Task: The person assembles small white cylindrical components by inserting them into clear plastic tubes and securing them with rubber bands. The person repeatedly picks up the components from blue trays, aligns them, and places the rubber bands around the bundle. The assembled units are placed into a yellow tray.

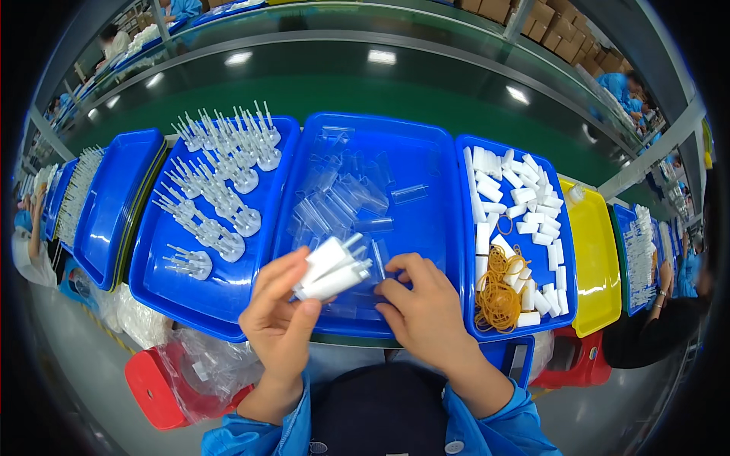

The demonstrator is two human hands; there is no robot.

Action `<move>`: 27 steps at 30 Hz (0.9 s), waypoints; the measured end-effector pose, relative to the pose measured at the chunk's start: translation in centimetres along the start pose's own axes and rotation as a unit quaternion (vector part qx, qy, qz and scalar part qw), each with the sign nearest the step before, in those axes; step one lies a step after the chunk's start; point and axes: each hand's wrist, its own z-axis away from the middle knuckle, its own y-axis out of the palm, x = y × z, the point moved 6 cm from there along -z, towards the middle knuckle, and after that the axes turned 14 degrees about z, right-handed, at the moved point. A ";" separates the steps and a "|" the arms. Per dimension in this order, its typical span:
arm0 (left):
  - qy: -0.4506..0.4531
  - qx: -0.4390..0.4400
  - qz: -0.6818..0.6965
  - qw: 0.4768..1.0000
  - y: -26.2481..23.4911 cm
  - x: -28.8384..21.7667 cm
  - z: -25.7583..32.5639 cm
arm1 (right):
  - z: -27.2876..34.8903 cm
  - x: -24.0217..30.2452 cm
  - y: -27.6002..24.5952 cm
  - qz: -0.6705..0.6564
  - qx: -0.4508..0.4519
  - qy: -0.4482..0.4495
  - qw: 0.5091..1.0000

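My left hand (275, 318) is closed round a cluster of white cylinders (331, 275) with pale rods sticking out at the right end, held tilted above the near edge of the middle blue tray (437, 205). In that tray lies a loose pile of clear plastic channel pieces (327, 209). Just right of the cluster, my right hand (427, 308) has its thumb and fingers bent together on the end of a clear plastic piece (379, 257). Part of that piece is hidden by the fingers.
White prong stands (220, 194) fill the left blue tray (266, 220). The right blue tray (465, 228) holds white cylinders (525, 190) and rubber bands (498, 296). Beyond are a yellow tray (597, 266), red stools (156, 387) and a green conveyor (342, 80); co-workers sit at both sides.
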 end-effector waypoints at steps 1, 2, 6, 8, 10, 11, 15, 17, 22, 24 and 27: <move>-0.016 0.011 0.031 0.999 -0.2 0.5 0.5 | 0.2 -0.3 -0.2 -0.008 -0.012 0.008 1.000; -0.017 0.029 0.013 0.999 0.6 0.1 0.4 | 0.5 -0.8 -0.2 -0.014 -0.024 0.017 0.999; -0.044 0.055 -0.001 0.998 2.6 -0.2 0.7 | 2.6 -3.8 -1.7 -0.261 -0.066 0.140 0.953; -0.053 0.070 -0.007 0.996 3.2 0.0 0.8 | 3.2 -3.9 -2.9 -0.478 -0.079 0.200 0.852; -0.057 0.087 -0.016 0.994 3.6 0.1 1.1 | 3.4 -4.4 -2.7 -0.561 -0.062 0.191 0.803; -0.057 0.095 -0.019 0.994 3.8 0.1 1.2 | 3.5 -4.7 -2.7 -0.600 -0.055 0.184 0.777; -0.067 0.112 -0.029 0.991 4.3 -0.1 1.6 | 4.4 -5.3 -2.1 -0.657 -0.057 0.206 0.723; -0.093 0.118 -0.034 0.988 4.3 0.0 1.9 | 4.5 -5.8 -2.3 -0.641 -0.104 0.201 0.733; -0.087 0.124 -0.040 0.988 4.2 -0.1 1.9 | 5.2 -6.6 -2.6 -0.538 -0.175 0.195 0.801; -0.078 0.116 -0.031 0.990 4.2 -0.1 2.0 | 5.4 -6.5 -2.5 -0.569 -0.171 0.222 0.773; -0.080 0.106 -0.014 0.991 4.3 0.0 2.1 | 4.9 -6.3 -2.7 -0.560 -0.199 0.196 0.780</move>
